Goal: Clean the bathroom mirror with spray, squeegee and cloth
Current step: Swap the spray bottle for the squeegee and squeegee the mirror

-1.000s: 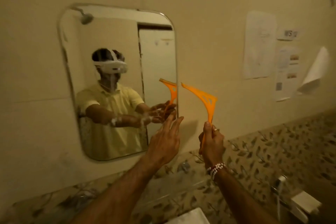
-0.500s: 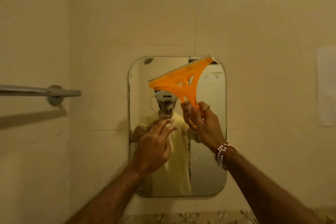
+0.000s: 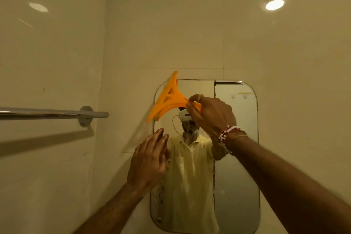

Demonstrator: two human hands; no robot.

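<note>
At the top-left corner of the mirror [image 3: 237,138], the right hand [image 3: 210,114] clasped the orange squeegee [image 3: 167,100] in a full grip, the left hand [image 3: 150,161] flat and empty; spots on the lower glass suggested squeegeeing had barely begun.

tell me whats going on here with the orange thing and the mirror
A person is cleaning a wall mirror. The right hand grips the handle of an orange squeegee, whose blade stands nearly upright at the mirror's upper left corner; whether it touches the glass is unclear. The left hand is open, fingers straight, by the mirror's left edge. Dark spots show on the lower left glass. A towel bar is on the side wall.
</note>
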